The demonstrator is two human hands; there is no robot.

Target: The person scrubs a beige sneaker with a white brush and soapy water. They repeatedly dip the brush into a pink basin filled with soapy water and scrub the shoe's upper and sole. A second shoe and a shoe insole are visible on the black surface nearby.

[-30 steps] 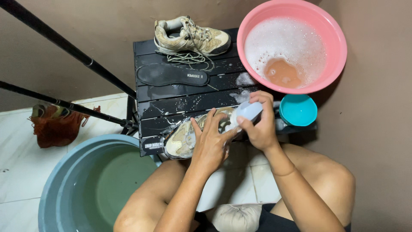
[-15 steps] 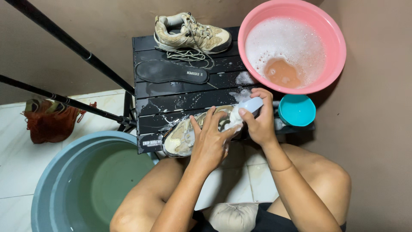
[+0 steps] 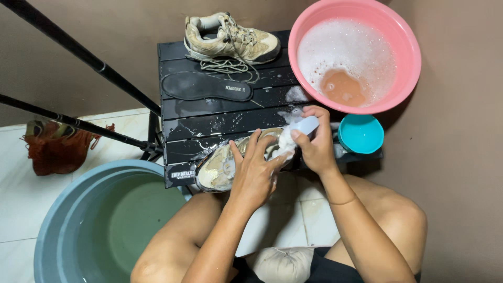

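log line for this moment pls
left hand: steadies soapy shoe | right hand: scrub brush on shoe | on black table

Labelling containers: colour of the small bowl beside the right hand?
Teal small bowl; head view, the only one.

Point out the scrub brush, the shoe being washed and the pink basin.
scrub brush [image 3: 305, 126], head view, on its pale handle.
shoe being washed [image 3: 217, 170], head view, on its soapy side.
pink basin [image 3: 411, 78], head view, on its right rim.
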